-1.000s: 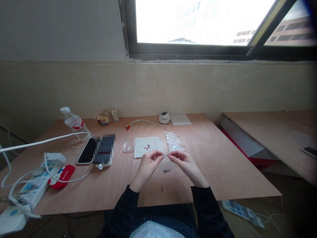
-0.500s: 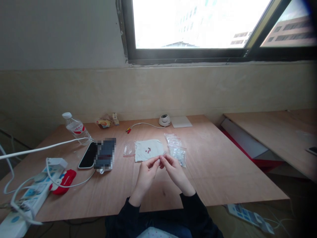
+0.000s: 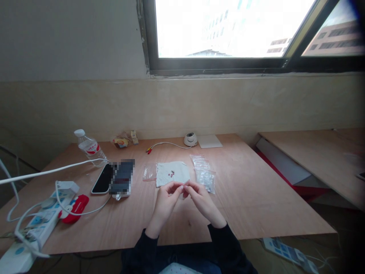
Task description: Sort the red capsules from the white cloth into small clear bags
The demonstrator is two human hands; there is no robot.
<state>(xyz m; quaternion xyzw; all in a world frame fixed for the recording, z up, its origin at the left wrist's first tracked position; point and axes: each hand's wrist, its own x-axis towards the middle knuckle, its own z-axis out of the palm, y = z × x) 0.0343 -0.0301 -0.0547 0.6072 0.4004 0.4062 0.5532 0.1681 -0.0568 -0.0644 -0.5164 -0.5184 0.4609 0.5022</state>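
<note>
The counter (image 3: 256,198) is a broad sheet of pale brown plywood, matte and smooth, its near edge running straight across in front of the person and its right edge slanting away toward a gap before a second wooden surface (image 3: 316,152). The right half lies bare and open; the left half is crowded. At the far left edge a white power strip (image 3: 27,232) trails looping white cables, with a glossy red oval object (image 3: 74,207) just beside it. A black phone (image 3: 101,179) lies flat near a blurred dark device. A clear plastic water bottle (image 3: 90,149) with a red label stands toward the back left. At the back edge sit a small white dome camera (image 3: 190,139) and a thin white square pad (image 3: 210,141).

In the middle lies a soft white cloth (image 3: 171,173), rumpled and roughly rectangular, with a few tiny red beads (image 3: 171,174) on it. Crinkly clear zip bags (image 3: 205,176) are stacked just to its right.

The left hand (image 3: 166,201) and right hand (image 3: 203,198) meet just in front of the cloth, above the counter, fingers drawn together tip to tip, pinching something between them that is too small to make out
</note>
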